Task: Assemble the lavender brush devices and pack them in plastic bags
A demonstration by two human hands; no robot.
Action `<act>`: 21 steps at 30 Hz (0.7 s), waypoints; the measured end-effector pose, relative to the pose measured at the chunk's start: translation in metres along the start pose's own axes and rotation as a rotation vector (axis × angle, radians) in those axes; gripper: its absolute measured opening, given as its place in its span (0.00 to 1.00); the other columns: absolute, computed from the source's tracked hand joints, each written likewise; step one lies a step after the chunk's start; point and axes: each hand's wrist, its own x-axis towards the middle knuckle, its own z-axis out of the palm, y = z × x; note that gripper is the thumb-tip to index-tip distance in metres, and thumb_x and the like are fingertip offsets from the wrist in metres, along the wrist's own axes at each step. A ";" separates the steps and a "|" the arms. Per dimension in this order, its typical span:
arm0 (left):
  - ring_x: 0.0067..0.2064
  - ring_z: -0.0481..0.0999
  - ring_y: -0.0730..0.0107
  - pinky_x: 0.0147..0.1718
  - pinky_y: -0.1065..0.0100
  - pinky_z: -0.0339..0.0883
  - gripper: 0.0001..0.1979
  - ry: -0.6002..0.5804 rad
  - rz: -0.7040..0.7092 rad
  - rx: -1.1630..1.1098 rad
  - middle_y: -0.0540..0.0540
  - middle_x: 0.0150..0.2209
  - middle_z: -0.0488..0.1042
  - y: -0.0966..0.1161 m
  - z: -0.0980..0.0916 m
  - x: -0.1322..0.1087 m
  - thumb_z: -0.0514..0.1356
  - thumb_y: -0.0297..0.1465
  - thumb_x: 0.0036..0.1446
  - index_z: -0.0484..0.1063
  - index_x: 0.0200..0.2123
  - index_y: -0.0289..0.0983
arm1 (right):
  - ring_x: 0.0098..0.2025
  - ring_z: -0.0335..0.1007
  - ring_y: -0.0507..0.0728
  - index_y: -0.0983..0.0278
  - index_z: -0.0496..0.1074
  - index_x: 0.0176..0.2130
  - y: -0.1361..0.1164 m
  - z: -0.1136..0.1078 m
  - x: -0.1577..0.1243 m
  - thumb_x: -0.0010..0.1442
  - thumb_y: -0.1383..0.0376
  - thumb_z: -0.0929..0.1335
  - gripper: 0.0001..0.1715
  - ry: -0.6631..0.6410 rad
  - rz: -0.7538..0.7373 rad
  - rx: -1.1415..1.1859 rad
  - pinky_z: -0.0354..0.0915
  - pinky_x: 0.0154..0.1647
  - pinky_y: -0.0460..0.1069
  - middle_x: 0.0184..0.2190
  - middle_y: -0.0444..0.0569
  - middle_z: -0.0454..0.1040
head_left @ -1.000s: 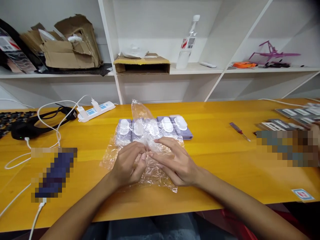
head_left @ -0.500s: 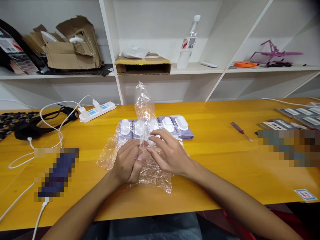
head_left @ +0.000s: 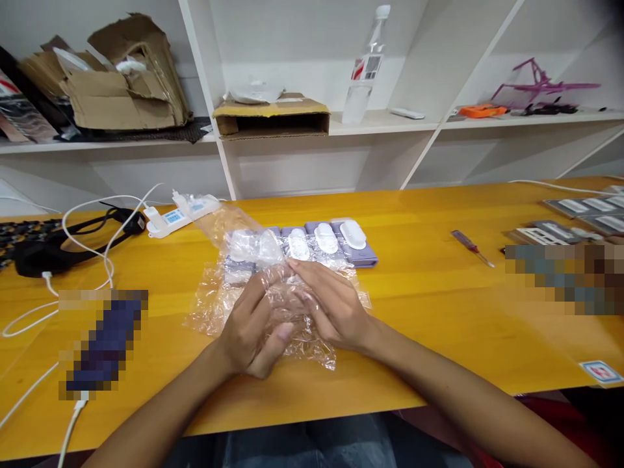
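Note:
A crumpled clear plastic bag (head_left: 214, 299) lies on the yellow table (head_left: 419, 305) in front of me. My left hand (head_left: 251, 328) has its fingers inside or under the film, closed on a fold of the bag. My right hand (head_left: 329, 302) rests beside it, fingers curled on the same bag. Just behind the hands, partly under the film, stands a row of purple packs with white oval pieces (head_left: 336, 239).
A white power strip (head_left: 168, 218) with white cables (head_left: 82, 218) and a black strap lie at the left. At the right lie a small screwdriver (head_left: 470, 247) and dark cards (head_left: 575, 208). White shelves behind hold cardboard boxes (head_left: 273, 117) and a bottle (head_left: 363, 71).
The upright strip of plastic that stood between my hands has come down to the left. My left hand has slid into the film and both hands moved slightly nearer to me.

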 end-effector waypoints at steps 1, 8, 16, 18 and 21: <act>0.72 0.73 0.38 0.65 0.40 0.74 0.19 -0.006 0.000 0.027 0.25 0.66 0.74 -0.001 0.001 0.000 0.59 0.30 0.70 0.72 0.61 0.30 | 0.68 0.79 0.65 0.56 0.61 0.81 -0.002 -0.001 0.000 0.75 0.75 0.65 0.42 0.033 0.055 0.063 0.79 0.68 0.66 0.69 0.58 0.79; 0.78 0.67 0.38 0.75 0.34 0.54 0.41 0.028 -0.061 0.354 0.25 0.73 0.70 -0.006 0.004 0.004 0.72 0.40 0.67 0.59 0.76 0.36 | 0.63 0.85 0.65 0.53 0.85 0.60 -0.007 -0.014 0.006 0.81 0.50 0.66 0.23 0.105 0.645 0.753 0.78 0.68 0.66 0.58 0.50 0.88; 0.82 0.58 0.36 0.78 0.27 0.36 0.42 0.043 -0.072 0.566 0.33 0.78 0.65 -0.008 -0.002 0.005 0.70 0.38 0.69 0.56 0.80 0.44 | 0.48 0.89 0.64 0.58 0.87 0.44 0.011 -0.019 0.008 0.77 0.51 0.70 0.19 -0.007 0.585 0.747 0.84 0.53 0.63 0.46 0.53 0.90; 0.82 0.58 0.36 0.78 0.27 0.35 0.42 0.057 -0.100 0.592 0.32 0.79 0.64 -0.007 -0.003 0.006 0.69 0.31 0.69 0.56 0.80 0.44 | 0.48 0.88 0.61 0.57 0.86 0.43 0.015 -0.021 0.005 0.74 0.54 0.74 0.12 -0.020 0.590 0.740 0.83 0.53 0.60 0.45 0.51 0.90; 0.81 0.63 0.39 0.78 0.28 0.37 0.38 0.046 -0.099 0.642 0.32 0.77 0.67 -0.005 -0.003 0.009 0.66 0.23 0.69 0.60 0.78 0.42 | 0.45 0.86 0.59 0.59 0.84 0.39 0.016 -0.024 0.002 0.68 0.57 0.79 0.08 -0.007 0.631 0.736 0.81 0.48 0.55 0.41 0.49 0.89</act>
